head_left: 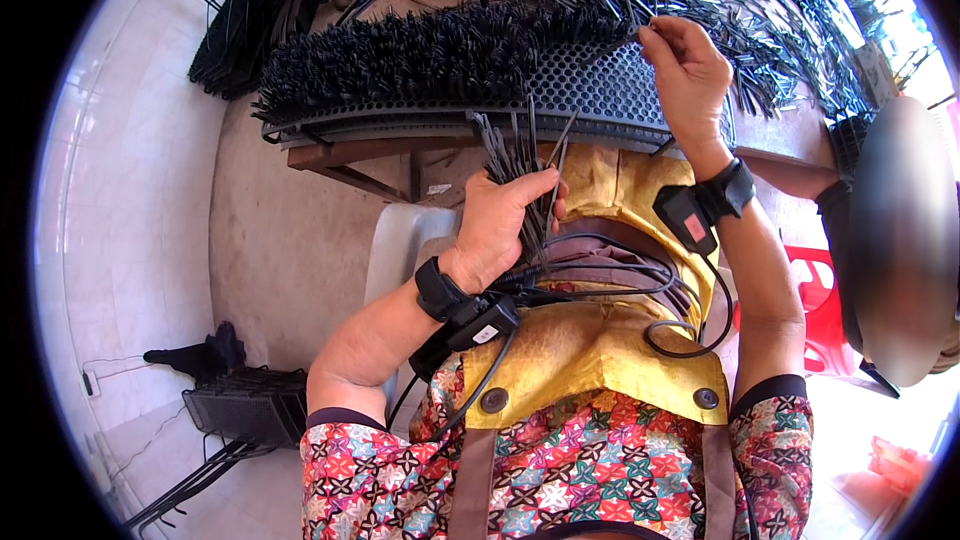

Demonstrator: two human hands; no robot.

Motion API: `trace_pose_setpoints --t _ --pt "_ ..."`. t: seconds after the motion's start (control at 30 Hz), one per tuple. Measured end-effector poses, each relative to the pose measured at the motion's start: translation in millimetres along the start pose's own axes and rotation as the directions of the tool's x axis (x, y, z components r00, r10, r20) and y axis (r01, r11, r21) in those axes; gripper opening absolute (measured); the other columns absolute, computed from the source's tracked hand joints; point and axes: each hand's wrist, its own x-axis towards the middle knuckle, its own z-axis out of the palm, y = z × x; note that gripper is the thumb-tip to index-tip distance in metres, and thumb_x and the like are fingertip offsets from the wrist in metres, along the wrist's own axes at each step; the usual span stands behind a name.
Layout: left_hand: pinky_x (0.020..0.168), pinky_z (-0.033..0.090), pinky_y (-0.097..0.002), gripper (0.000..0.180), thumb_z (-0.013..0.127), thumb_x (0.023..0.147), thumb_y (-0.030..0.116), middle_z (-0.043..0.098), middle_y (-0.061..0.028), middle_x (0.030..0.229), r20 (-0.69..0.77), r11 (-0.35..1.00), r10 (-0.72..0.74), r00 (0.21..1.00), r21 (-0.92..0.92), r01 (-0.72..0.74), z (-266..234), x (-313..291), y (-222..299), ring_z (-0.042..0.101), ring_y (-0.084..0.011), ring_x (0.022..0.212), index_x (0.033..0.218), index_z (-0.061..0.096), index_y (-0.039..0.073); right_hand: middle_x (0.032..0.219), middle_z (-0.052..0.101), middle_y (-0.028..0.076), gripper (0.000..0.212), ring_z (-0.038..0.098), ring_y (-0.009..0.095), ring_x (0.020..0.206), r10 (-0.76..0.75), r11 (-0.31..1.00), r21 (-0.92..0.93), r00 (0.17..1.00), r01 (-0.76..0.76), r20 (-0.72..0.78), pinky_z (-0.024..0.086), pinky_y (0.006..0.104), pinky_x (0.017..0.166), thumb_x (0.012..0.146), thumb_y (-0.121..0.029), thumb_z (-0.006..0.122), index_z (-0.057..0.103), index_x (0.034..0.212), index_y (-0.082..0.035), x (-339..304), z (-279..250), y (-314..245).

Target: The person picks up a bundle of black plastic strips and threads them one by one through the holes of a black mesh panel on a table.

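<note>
Black strips [500,152] fill the clenched left hand [497,220] before the perforated tray [598,83], the right hand [690,78] pinching one over its right end.

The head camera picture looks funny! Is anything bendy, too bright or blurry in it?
Head view: the tiled wall curves along the left rim; head view: the upper right edge glares nearly white; head view: a smooth blurry oval hides what is under it on the right, while the left hand and right hand look fairly clear.
</note>
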Motion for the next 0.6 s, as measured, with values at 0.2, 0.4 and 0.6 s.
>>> trace_pose_setpoints --t 0.2,0.4,0.6 --pt "0.050 0.050 -0.0271 0.009 0.064 0.082 0.010 0.063 -0.0066 0.073 -0.005 1.000 0.014 1.000 0.022 -0.014 5 -5 6 0.061 -0.0145 0.061 0.083 0.062 0.001 0.073 0.066 0.009 0.012 0.063 0.013 0.061 -0.247 0.947 -0.198 0.968 0.253 0.053 0.048 0.0230 0.057 0.077 -0.004 0.066 0.062 0.089 -0.002 19 24 14" --pt "0.049 0.050 -0.0276 0.010 0.064 0.081 0.010 0.063 -0.0070 0.072 0.010 0.999 0.040 0.999 0.020 -0.041 6 -5 6 0.061 -0.0148 0.059 0.084 0.063 0.001 0.075 0.063 0.011 0.012 0.061 0.029 0.069 -0.399 0.840 -0.295 0.887 0.456 0.234 0.050 0.0341 0.062 0.075 -0.005 0.065 0.062 0.087 -0.004 19 36 20" --pt "0.049 0.050 -0.0275 0.010 0.064 0.081 0.010 0.063 -0.0073 0.070 0.027 0.999 0.032 0.999 0.018 -0.032 3 -4 4 0.061 -0.0148 0.058 0.083 0.062 0.000 0.073 0.061 0.009 0.013 0.059 0.029 0.072 -0.448 0.590 -0.403 0.699 0.700 0.557 0.049 0.0383 0.064 0.072 -0.004 0.058 0.062 0.084 -0.006 31 44 12"
